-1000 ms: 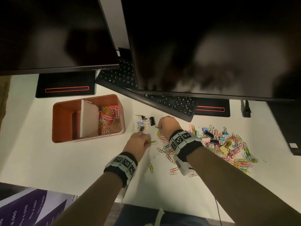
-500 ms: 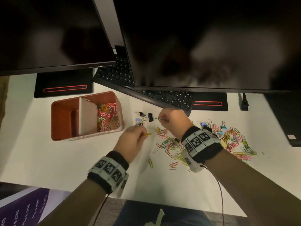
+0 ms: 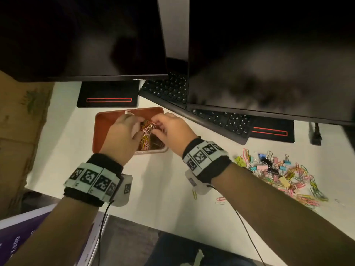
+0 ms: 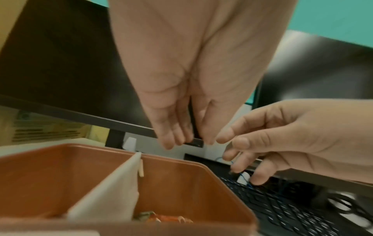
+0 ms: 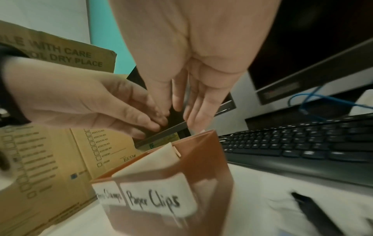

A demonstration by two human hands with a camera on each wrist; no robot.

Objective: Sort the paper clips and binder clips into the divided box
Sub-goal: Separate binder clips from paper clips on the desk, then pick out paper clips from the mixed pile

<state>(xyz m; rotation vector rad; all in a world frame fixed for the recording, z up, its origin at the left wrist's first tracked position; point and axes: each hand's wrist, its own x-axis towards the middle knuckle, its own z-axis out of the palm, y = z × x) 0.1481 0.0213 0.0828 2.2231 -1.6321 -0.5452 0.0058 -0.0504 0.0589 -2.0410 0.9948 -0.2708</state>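
Both hands over divided box [image 3: 99, 131], above paper clips [image 3: 147, 134] in its right compartment. Left hand [image 3: 123, 135] and right hand [image 3: 171, 129]: fingers extended, nothing visibly held.

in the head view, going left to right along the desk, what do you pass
cardboard carton → divided box → left hand → right hand → two loose paper clips → pile of paper clips and binder clips
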